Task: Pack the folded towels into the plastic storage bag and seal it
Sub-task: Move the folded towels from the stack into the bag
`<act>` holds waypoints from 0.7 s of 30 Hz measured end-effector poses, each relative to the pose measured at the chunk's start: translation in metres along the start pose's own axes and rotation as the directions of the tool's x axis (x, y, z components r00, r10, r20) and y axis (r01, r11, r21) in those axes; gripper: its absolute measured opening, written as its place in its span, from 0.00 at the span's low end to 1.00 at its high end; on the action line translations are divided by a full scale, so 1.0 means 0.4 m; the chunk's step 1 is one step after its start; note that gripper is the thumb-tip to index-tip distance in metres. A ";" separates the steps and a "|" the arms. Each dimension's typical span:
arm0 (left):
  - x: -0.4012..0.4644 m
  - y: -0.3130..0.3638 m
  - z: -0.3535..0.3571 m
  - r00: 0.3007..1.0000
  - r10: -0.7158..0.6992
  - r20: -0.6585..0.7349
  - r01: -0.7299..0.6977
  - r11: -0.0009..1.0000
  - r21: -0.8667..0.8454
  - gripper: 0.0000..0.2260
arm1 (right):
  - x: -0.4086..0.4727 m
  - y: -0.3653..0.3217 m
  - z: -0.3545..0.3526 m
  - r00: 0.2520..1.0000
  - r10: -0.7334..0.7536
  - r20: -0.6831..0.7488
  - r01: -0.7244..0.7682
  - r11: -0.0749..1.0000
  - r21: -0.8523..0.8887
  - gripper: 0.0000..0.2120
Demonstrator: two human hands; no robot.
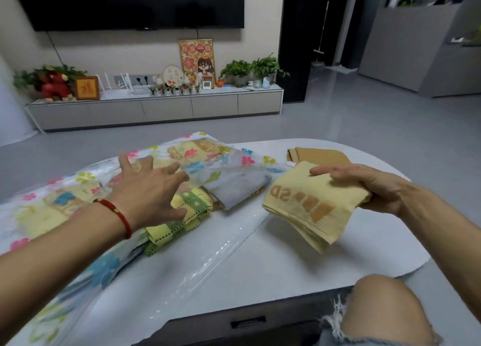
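From the head camera, your left hand (148, 189) lies flat on the plastic storage bag (78, 189), fingers (135, 163) spread wide apart, pressing the flowered film over the towels already inside. The bag lies across the white bench (260, 254) from 9 o'clock toward the centre, its clear mouth open toward 3 o'clock. At the mouth a green-and-yellow checked towel (182, 215) and a grey towel (239, 189) poke out. Through the film at 12 o'clock you can see a yellow towel with orange lettering, too blurred to read. Your right hand (369, 186) pinches a folded yellow towel (309, 205) at 3 o'clock, fingers clamped on its edge; upside down on it you can read "SD" beside orange blocks. A tan towel (320, 154) lies on the bench just behind it.
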State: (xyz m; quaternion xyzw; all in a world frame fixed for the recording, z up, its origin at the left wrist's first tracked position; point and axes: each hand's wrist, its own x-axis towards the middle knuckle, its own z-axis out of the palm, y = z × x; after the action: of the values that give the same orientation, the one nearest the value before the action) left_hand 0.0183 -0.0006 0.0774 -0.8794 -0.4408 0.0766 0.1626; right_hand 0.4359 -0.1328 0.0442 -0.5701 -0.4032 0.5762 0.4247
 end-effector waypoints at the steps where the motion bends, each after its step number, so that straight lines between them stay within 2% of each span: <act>1: 0.002 -0.014 -0.007 1.000 -0.004 0.015 0.004 1.000 0.000 0.37 | -0.002 -0.005 0.046 0.999 0.009 0.045 -0.007 0.999 -0.045 0.21; 6: 0.009 -0.068 -0.068 1.000 -0.017 -0.016 0.017 1.000 0.000 0.40 | 0.069 -0.006 0.307 0.948 -0.024 0.318 0.045 0.997 -0.056 0.20; 9: 0.013 -0.086 -0.115 0.998 -0.024 -0.055 0.026 0.999 0.037 0.39 | 0.170 -0.016 0.449 0.923 -0.152 0.355 0.127 0.988 0.093 0.20; 12: 0.020 -0.098 -0.159 0.997 -0.034 -0.071 0.039 0.997 0.069 0.38 | 0.301 -0.031 0.559 0.953 -0.270 0.140 0.218 0.926 0.309 0.22; 14: 0.025 -0.106 -0.177 0.996 -0.039 -0.074 0.045 0.995 0.087 0.37 | 0.386 -0.009 0.623 0.976 -0.215 -0.038 0.214 0.910 0.354 0.23; 17: 0.032 -0.108 -0.183 0.997 -0.039 -0.067 0.043 0.997 0.060 0.37 | 0.476 0.075 0.694 0.990 -0.027 -0.142 0.059 0.971 0.232 0.30; 18: 0.033 -0.104 -0.180 0.997 -0.038 -0.068 0.042 0.998 0.053 0.37 | 0.490 0.098 0.706 0.985 -0.007 -0.170 0.033 0.988 0.153 0.30; 21: 0.031 -0.094 -0.161 0.997 -0.034 -0.069 0.037 0.998 0.046 0.38 | 0.512 0.128 0.707 0.939 -0.118 -0.323 0.092 0.991 -0.094 0.30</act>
State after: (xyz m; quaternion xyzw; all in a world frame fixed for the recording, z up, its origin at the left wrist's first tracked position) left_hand 0.0155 0.0163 0.1510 -0.8694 -0.4488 0.0542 0.1995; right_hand 0.1541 0.0512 -0.0619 -0.6518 -0.3788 0.4337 0.4936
